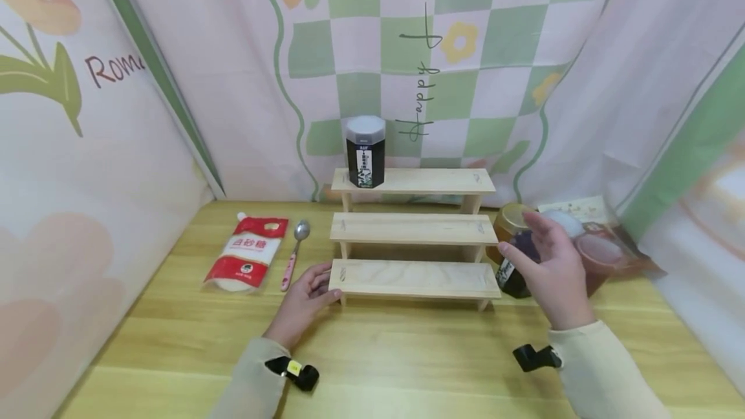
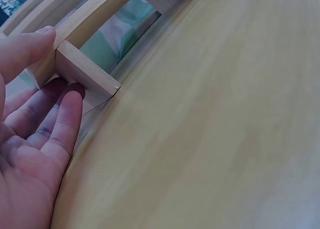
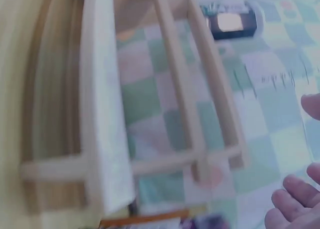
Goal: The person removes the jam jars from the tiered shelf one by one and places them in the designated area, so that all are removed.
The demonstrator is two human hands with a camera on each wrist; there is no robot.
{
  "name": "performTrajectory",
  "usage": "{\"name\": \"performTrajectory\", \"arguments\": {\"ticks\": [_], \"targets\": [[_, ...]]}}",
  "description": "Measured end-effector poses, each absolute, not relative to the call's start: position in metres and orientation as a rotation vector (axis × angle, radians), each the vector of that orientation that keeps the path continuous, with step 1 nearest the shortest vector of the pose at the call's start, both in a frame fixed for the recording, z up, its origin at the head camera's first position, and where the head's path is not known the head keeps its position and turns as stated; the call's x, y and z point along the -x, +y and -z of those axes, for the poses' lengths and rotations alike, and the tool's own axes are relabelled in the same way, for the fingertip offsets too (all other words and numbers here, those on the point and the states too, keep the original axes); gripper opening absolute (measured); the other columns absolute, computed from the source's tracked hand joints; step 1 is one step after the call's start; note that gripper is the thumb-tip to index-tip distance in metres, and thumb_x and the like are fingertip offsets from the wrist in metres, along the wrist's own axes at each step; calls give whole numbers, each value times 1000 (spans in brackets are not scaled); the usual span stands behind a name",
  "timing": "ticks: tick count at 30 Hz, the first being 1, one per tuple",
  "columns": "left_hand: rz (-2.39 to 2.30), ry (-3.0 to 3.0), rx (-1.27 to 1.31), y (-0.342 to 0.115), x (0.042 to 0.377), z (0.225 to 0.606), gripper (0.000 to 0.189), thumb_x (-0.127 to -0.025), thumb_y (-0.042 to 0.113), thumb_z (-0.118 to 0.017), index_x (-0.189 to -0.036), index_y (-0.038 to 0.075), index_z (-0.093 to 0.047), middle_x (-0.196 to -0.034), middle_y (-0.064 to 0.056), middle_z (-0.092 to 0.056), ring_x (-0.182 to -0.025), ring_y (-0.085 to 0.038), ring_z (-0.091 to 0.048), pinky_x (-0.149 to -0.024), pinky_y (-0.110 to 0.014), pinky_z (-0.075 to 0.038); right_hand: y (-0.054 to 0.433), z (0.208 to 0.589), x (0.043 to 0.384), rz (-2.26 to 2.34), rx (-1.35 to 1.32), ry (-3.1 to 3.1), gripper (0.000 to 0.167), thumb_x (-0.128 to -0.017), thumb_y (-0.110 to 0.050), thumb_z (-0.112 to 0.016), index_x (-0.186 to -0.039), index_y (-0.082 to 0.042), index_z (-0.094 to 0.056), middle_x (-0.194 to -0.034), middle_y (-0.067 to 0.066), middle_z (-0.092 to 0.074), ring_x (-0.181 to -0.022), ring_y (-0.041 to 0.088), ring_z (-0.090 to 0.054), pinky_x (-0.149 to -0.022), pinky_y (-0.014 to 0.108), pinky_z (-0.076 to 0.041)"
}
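A three-tier wooden stand (image 1: pixel 414 278) stands mid-table. At the left end of its lowest step, my left hand (image 1: pixel 302 306) holds on; in the left wrist view the thumb lies along the step's edge and the fingertips (image 2: pixel 75 91) bend against the side support (image 2: pixel 86 69). My right hand (image 1: pixel 557 270) is raised at the stand's right, fingers spread, nothing in it. A dark jar with a white label (image 1: pixel 515 280) stands behind that hand, partly hidden. On the top step, toward the left, sits a black jar with a pale lid (image 1: pixel 367 154), seen sideways in the right wrist view.
Left of the stand lie a red and white sugar pouch (image 1: pixel 247 251) and a spoon with a pink handle (image 1: pixel 291 264). Beyond my right hand are a jar with a yellow lid (image 1: pixel 512 215), a reddish container (image 1: pixel 599 257) and a plastic bag (image 1: pixel 634 257). Printed curtains (image 1: pixel 407 50) enclose the wooden table (image 1: pixel 407 361).
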State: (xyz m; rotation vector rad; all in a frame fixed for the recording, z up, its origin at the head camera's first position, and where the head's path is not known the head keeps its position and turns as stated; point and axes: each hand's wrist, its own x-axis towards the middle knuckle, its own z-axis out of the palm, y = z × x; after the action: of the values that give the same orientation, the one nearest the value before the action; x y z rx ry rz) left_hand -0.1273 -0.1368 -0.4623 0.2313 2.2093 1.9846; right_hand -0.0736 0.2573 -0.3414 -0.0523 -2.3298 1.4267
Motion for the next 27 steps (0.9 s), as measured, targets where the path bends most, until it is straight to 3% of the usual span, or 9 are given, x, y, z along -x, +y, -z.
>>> {"name": "performTrajectory", "arguments": {"ticks": [6, 17, 27], "targets": [[-1986, 2212, -251, -136, 127, 462, 67, -89, 20, -77, -147, 10, -46, -136, -10, -62, -123, -26, -59, -103, -38, -49, 232, 323, 89, -1424, -183, -2351, 72, -94, -23, -73, -152, -4, -36, -154, 17, -40, -143, 37, -36, -118, 49, -28], [-1965, 2239, -245, -137, 128, 462, 66, -89, 22, -77, -146, 11, -47, -137, -9, -62, -121, -25, -59, -105, -41, -47, 199, 323, 117, -1536, -264, -2354, 73, -92, -19, -75, -150, 3, -36, -151, 20, -44, -142, 36, -39, -119, 47, -29], [-1958, 2231, -255, -139, 131, 467, 67, -88, 26, -78, -146, 14, -47, -138, -8, -61, -123, -25, -57, -108, -43, -45, 168, 315, 145, -1460, -319, -2439, 70, -93, -24, -74, -149, -3, -40, -152, 13, -45, -142, 32, -38, -118, 47, -30]]}}
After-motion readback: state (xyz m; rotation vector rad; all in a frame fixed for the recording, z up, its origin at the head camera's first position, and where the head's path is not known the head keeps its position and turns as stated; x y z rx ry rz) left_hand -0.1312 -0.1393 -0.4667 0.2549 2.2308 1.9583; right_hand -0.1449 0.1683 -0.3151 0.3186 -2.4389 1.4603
